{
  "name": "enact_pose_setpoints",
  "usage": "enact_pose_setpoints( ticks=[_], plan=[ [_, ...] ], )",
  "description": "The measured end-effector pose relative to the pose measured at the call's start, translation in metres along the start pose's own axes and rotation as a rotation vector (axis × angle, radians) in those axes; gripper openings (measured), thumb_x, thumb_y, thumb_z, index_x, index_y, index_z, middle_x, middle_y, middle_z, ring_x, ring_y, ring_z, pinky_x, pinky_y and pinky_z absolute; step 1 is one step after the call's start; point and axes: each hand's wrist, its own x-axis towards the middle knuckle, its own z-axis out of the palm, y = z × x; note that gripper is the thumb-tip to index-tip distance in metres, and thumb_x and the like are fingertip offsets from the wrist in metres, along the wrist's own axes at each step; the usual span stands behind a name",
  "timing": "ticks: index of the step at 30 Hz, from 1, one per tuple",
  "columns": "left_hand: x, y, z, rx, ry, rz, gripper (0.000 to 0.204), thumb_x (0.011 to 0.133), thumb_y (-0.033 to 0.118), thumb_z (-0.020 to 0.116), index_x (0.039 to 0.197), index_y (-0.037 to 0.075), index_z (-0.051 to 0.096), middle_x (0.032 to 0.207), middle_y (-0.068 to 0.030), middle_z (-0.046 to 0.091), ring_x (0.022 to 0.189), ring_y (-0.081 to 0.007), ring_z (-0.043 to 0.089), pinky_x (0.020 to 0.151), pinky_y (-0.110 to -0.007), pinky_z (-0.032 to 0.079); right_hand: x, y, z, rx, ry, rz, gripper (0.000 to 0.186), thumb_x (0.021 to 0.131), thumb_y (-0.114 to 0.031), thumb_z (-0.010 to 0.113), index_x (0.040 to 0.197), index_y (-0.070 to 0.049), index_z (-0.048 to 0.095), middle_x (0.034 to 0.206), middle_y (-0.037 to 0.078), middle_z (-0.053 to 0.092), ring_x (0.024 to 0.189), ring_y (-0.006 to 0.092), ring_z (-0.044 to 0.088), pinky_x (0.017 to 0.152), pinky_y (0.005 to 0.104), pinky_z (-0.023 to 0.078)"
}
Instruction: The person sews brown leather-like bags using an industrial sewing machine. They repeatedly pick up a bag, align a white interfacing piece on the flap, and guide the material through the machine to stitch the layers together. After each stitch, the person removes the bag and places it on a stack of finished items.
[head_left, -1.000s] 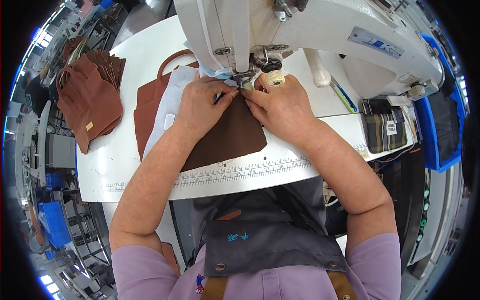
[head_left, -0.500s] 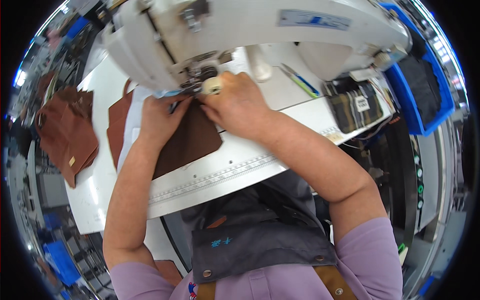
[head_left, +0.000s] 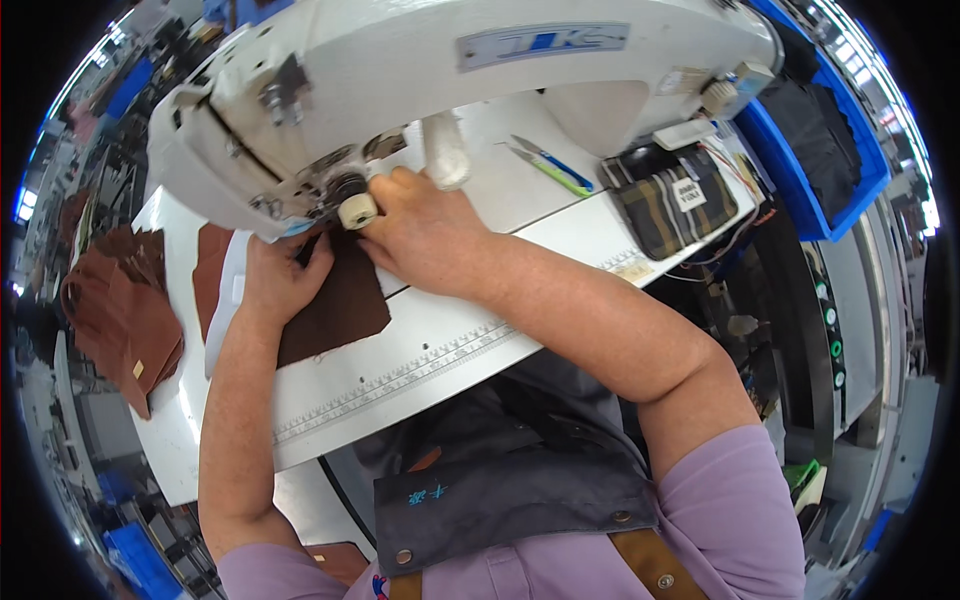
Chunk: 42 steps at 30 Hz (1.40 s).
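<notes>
The dark brown panel (head_left: 342,308) lies partly under the sewing machine (head_left: 400,90), so the work seems unfinished; left hand (head_left: 277,281) and right hand (head_left: 430,235) curl at its far part; whether they pinch, I cannot tell; brown pieces (head_left: 122,318) lie piled at left.

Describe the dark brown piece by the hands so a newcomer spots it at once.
Find the white sewing machine and look below the left end of its arm. The left hand and right hand are there, and the dark brown piece shows between them, reaching toward the ruler strip. It is darker than the pale sheet and reddish-brown stack to its left.
</notes>
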Motion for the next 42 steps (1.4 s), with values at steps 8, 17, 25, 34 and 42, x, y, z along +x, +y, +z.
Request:
enact_pose_setpoints(
  ticks=[8, 17, 25, 34, 42],
  plan=[
    [0.023, -0.029, -0.016, 0.337, -0.11, 0.292, 0.036, 0.077, 0.015, 0.071, 0.113, 0.012, 0.068, 0.111, -0.0107, 0.069, 0.104, -0.0338, 0.064, 0.089, -0.042, 0.053, 0.0, 0.003, -0.006, 0.047, 0.014, -0.002, 0.014, 0.083, -0.022, 0.072, 0.085, -0.007, 0.072, 0.091, 0.009, 0.058, 0.09, 0.0285, 0.061, 0.07, 0.0439, 0.054],
    [0.007, -0.012, -0.014, 0.334, -0.106, -0.012, 0.032, 0.083, 0.016, 0.074, 0.115, 0.011, 0.071, 0.115, -0.011, 0.068, 0.106, -0.0307, 0.064, 0.094, -0.042, 0.052, 0.003, 0.004, -0.01, 0.095, -0.128, 0.073, 0.014, 0.086, -0.016, 0.072, 0.092, -0.004, 0.07, 0.089, 0.012, 0.06, 0.079, 0.0331, 0.064, 0.071, 0.0455, 0.054],
    [-0.023, 0.064, -0.005, -0.023, -0.02, -0.266, 0.03, 0.081, 0.011, 0.078, 0.109, 0.0, 0.074, 0.12, -0.014, 0.069, 0.104, -0.0325, 0.068, 0.093, -0.037, 0.055, 0.003, 0.006, -0.006, 0.146, -0.062, -0.021, 0.016, 0.084, -0.014, 0.072, 0.1, -0.008, 0.074, 0.086, 0.013, 0.06, 0.074, 0.0324, 0.064, 0.068, 0.0439, 0.052],
    [-0.014, 0.02, -0.022, -0.049, -0.231, -0.126, 0.03, 0.079, -0.002, 0.069, 0.107, 0.006, 0.077, 0.12, -0.0073, 0.072, 0.106, -0.0269, 0.069, 0.091, -0.035, 0.057, 0.004, 0.007, -0.008, 0.176, -0.031, -0.076, 0.019, 0.081, -0.009, 0.071, 0.1, -0.009, 0.076, 0.082, 0.012, 0.062, 0.07, 0.0299, 0.066, 0.064, 0.043, 0.052],
    [-0.021, 0.023, -0.014, 0.046, -0.188, -0.057, 0.036, 0.08, -0.007, 0.064, 0.108, 0.01, 0.078, 0.122, -0.0027, 0.072, 0.107, -0.0247, 0.069, 0.094, -0.035, 0.057, 0.003, 0.003, -0.01, 0.136, -0.041, -0.064, 0.015, 0.081, -0.009, 0.072, 0.095, -0.008, 0.076, 0.08, 0.011, 0.063, 0.068, 0.0268, 0.065, 0.062, 0.0398, 0.051]
  ],
)
